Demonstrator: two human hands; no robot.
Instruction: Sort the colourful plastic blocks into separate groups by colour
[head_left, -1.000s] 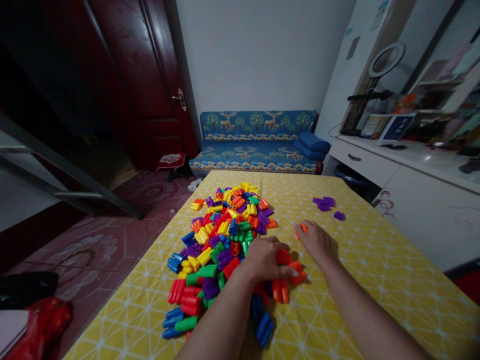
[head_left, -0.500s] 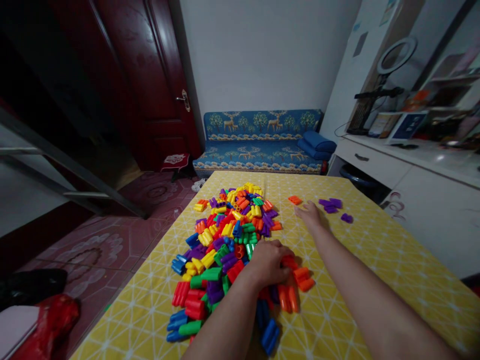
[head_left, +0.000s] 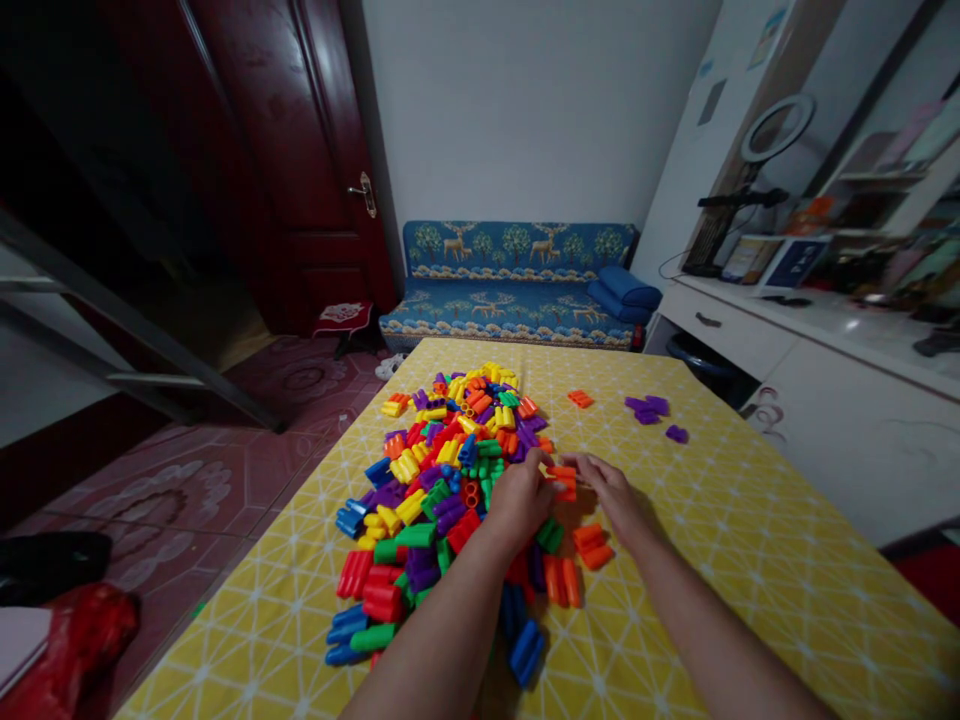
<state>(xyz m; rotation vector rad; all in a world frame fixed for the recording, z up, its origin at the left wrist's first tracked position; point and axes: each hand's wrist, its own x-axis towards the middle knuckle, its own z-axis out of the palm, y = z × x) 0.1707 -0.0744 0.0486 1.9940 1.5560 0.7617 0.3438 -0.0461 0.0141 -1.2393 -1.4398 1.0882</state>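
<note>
An orange block (head_left: 561,478) is pinched from both sides by the fingertips of the left hand (head_left: 519,498) and the right hand (head_left: 611,492), over the middle of the yellow-clothed table (head_left: 750,520). A heap of coloured blocks (head_left: 442,470) is spread towards the left edge. A few purple blocks (head_left: 649,407) lie near the far right corner.

A blue deer-patterned fabric sofa (head_left: 517,285) was seen against the white wall (head_left: 525,100), flanked by a dark red wooden door (head_left: 300,160) and a white drawer cabinet (head_left: 739,338) topped by a round ring light (head_left: 751,148).
</note>
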